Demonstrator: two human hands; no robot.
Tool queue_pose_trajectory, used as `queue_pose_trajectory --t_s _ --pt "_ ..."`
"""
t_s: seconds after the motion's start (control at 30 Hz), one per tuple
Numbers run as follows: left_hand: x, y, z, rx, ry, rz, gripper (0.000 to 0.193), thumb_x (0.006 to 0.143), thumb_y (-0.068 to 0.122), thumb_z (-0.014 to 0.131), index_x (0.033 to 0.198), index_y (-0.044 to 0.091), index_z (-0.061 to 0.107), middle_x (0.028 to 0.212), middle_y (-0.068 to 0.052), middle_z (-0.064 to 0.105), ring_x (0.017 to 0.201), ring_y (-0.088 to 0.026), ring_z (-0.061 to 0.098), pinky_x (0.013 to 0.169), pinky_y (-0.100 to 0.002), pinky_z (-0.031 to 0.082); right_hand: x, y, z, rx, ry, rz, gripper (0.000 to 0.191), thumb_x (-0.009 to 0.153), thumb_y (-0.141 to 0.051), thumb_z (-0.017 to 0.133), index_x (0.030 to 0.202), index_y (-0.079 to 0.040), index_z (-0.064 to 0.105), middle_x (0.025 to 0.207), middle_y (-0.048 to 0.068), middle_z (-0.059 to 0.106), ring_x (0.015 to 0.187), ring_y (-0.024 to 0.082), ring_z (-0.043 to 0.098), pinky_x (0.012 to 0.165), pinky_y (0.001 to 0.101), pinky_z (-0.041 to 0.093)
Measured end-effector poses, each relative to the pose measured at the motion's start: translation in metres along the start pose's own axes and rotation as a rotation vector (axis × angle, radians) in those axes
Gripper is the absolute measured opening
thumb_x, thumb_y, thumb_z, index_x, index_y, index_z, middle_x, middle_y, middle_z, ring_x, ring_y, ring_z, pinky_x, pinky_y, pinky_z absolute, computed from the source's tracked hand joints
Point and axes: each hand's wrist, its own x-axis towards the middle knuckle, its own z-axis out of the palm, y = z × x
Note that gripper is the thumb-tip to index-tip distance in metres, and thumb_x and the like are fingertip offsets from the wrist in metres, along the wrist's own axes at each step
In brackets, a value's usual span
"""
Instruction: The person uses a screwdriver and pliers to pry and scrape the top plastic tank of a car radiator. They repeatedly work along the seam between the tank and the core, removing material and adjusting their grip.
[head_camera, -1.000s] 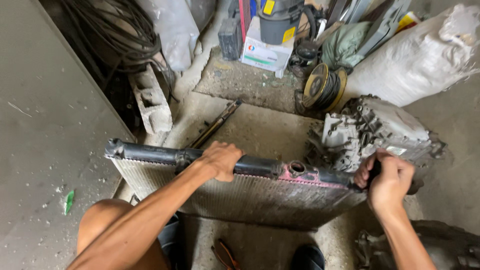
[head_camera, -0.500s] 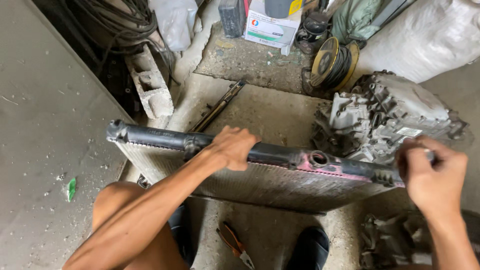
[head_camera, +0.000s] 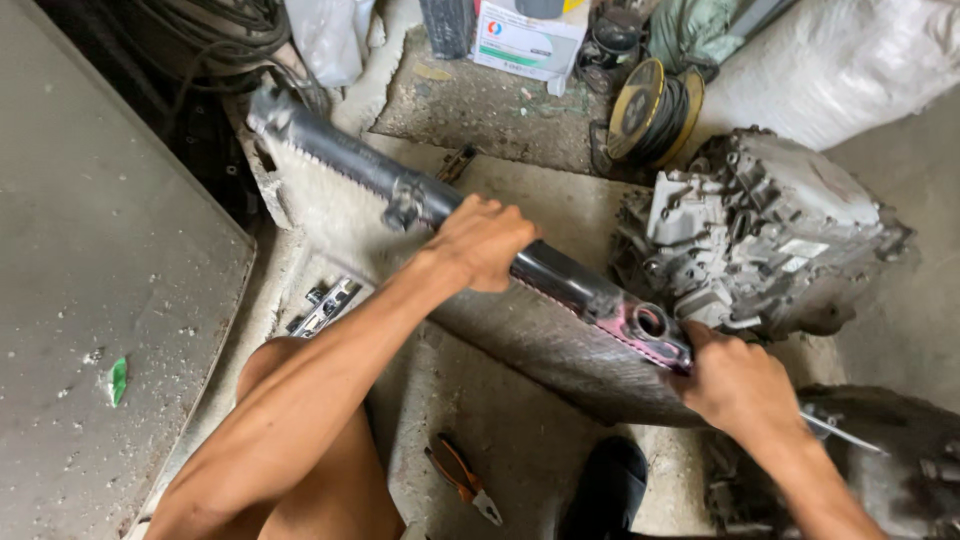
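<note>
A dusty car radiator (head_camera: 340, 215) with a black top tank and a pink-stained filler neck (head_camera: 648, 323) stands on its edge in front of me, slanting from upper left to lower right. My left hand (head_camera: 482, 241) grips the black tank near its middle. My right hand (head_camera: 738, 381) grips the radiator's right end just past the filler neck. A thin metal tool (head_camera: 840, 432) sticks out beside that hand; whether the hand holds it I cannot tell.
A grey gearbox casing (head_camera: 760, 232) lies right of the radiator. Orange-handled pliers (head_camera: 463, 479) and a metal bracket (head_camera: 322, 306) lie on the floor near my knee. A grey panel (head_camera: 110, 270) is at left. Cable coil (head_camera: 650, 108), box (head_camera: 528, 38) and white sack (head_camera: 850, 60) sit behind.
The radiator has swung from nearly level to a steep slant, its left end going up and away. My right hand has come down onto its right end.
</note>
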Motion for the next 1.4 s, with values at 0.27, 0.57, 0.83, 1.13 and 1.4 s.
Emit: queue_pose_trajectory --t_s 0.27,0.57,0.83,1.13,1.4 --pt "0.023 -0.032 0.017 0.184 0.054 0.058 0.061 0.064 0.008 0.084 0.122 0.022 0.069 0.096 -0.010 0.073 0.097 -0.030 0.071 0.102 -0.049 0.041 -0.004 -0.021 0.010 -0.039 0.149 -0.117 0.050 0.083 -0.047 0.074 0.119 -0.015 0.060 0.085 0.021 0.075 0.080 0.039 0.076 0.076 0.0507 0.061" --pt "0.030 -0.044 0.007 0.180 0.065 0.064 0.061 0.060 0.006 0.085 0.117 0.020 0.071 0.095 -0.010 0.075 0.096 -0.031 0.072 0.114 -0.054 0.033 -0.004 -0.031 -0.007 -0.042 0.082 -0.049 0.049 0.086 -0.048 0.073 0.121 -0.016 0.061 0.081 0.018 0.076 0.072 0.034 0.076 0.071 0.0472 0.062" --pt "0.011 -0.028 0.000 0.141 0.087 0.060 0.058 0.058 0.006 0.084 0.113 0.019 0.073 0.090 -0.012 0.075 0.094 -0.032 0.073 0.106 -0.053 0.039 -0.004 -0.009 -0.012 -0.076 0.159 -0.091 0.057 0.080 -0.044 0.079 0.132 -0.025 0.065 0.075 0.013 0.077 0.060 0.026 0.075 0.064 0.0413 0.061" --pt "-0.041 -0.003 -0.002 0.040 0.066 -0.005 0.055 0.063 0.005 0.076 0.117 0.013 0.071 0.088 -0.016 0.074 0.086 -0.037 0.073 0.075 -0.049 0.053 -0.013 -0.001 -0.036 -0.145 0.162 -0.035 0.072 0.073 -0.052 0.083 0.142 -0.040 0.063 0.079 0.012 0.078 0.071 0.028 0.076 0.072 0.0400 0.061" --pt "-0.073 0.017 0.007 0.024 -0.047 -0.103 0.067 0.062 0.007 0.076 0.127 0.008 0.063 0.089 -0.018 0.074 0.087 -0.037 0.073 0.072 -0.049 0.053 -0.007 -0.004 -0.038 -0.076 0.138 -0.081 0.066 0.073 -0.041 0.082 0.137 -0.044 0.064 0.085 0.011 0.079 0.080 0.032 0.076 0.080 0.0432 0.061"
